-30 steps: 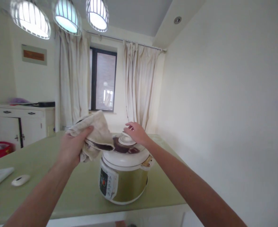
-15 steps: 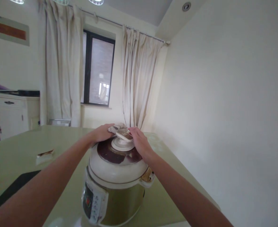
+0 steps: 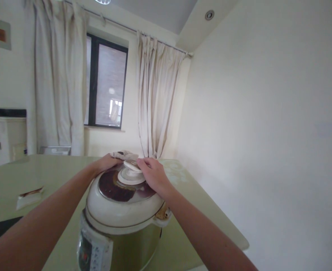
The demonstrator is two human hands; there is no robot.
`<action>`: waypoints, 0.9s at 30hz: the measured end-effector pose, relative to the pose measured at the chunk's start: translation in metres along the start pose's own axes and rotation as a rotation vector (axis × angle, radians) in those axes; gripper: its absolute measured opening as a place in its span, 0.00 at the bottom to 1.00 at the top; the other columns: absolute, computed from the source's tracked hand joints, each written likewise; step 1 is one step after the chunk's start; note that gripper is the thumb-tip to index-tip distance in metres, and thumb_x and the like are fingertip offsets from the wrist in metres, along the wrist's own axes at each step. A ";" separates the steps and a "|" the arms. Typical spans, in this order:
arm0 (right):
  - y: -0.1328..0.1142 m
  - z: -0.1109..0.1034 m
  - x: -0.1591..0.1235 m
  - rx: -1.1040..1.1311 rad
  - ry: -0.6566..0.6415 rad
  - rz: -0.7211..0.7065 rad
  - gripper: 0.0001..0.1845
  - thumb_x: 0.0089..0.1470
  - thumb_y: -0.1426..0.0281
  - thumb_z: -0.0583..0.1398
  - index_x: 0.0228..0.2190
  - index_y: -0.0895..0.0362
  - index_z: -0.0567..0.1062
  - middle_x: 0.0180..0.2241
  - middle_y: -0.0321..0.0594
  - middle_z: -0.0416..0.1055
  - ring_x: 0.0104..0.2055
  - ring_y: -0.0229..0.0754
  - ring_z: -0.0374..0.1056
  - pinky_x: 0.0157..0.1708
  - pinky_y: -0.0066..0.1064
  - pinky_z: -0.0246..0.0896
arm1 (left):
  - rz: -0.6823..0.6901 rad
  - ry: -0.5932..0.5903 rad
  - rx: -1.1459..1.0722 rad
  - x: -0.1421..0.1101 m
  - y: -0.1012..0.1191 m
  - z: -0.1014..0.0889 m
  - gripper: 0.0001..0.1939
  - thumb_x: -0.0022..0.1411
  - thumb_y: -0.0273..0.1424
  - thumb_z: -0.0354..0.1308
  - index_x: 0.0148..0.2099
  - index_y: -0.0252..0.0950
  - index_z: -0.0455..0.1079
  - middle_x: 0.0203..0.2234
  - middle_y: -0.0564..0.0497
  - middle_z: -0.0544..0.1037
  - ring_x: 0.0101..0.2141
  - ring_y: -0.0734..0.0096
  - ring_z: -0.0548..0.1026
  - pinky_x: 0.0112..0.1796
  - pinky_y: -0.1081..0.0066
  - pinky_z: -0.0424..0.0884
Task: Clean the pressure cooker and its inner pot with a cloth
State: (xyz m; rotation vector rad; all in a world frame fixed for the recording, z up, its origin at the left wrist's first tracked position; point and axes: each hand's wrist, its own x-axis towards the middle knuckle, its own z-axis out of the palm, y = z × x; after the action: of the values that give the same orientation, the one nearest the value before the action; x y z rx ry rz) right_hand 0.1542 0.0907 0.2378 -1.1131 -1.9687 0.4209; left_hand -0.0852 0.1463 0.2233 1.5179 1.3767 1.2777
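A white and gold electric pressure cooker [image 3: 126, 215] stands upright on the table. Its domed lid has a dark, shiny top and a white knob handle [image 3: 132, 165]. My left hand [image 3: 106, 163] reaches across the lid's far left side, its fingers closed on a crumpled light cloth [image 3: 125, 155] behind the handle; its fingertips are hidden. From the right, my right hand [image 3: 153, 174] holds the lid handle, thumb along its edge, the other fingers mostly out of sight. The control panel [image 3: 94, 250] faces the front left.
The cooker rests on a pale green table [image 3: 182, 233]. Left of it lie a small white packet [image 3: 29, 197] and a flat black item [image 3: 0, 230]. A plain wall [image 3: 267, 131] rises at the right, and curtains [image 3: 160, 94] hang behind the table.
The view has turned right, so the cooker and room appear farther left. My right hand still holds the handle, and the cloth remains by my left hand.
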 end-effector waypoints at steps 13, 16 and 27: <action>-0.010 -0.004 -0.001 -0.031 -0.030 -0.013 0.24 0.68 0.47 0.57 0.43 0.51 0.85 0.46 0.39 0.82 0.51 0.45 0.74 0.52 0.34 0.62 | -0.197 0.000 -0.216 -0.025 -0.029 -0.023 0.30 0.37 0.44 0.79 0.42 0.35 0.80 0.37 0.40 0.88 0.37 0.49 0.86 0.37 0.58 0.85; -0.011 -0.004 -0.002 -0.019 -0.034 -0.041 0.26 0.64 0.44 0.61 0.44 0.51 0.84 0.45 0.40 0.82 0.50 0.45 0.75 0.50 0.34 0.62 | -0.188 -0.026 -0.249 -0.029 -0.033 -0.024 0.25 0.42 0.44 0.78 0.40 0.37 0.80 0.38 0.41 0.88 0.41 0.49 0.86 0.42 0.58 0.85; -0.011 -0.004 -0.006 -0.069 -0.003 -0.116 0.25 0.58 0.46 0.67 0.45 0.52 0.83 0.43 0.40 0.83 0.46 0.44 0.75 0.47 0.33 0.63 | -0.164 0.085 -0.286 -0.047 -0.039 -0.024 0.34 0.38 0.48 0.80 0.46 0.35 0.81 0.38 0.41 0.88 0.39 0.48 0.86 0.41 0.57 0.84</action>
State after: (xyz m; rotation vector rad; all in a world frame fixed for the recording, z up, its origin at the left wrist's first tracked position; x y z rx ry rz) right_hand 0.1531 0.0794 0.2440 -1.0346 -2.0521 0.2953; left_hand -0.1163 0.1043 0.1829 1.1465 1.2791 1.3811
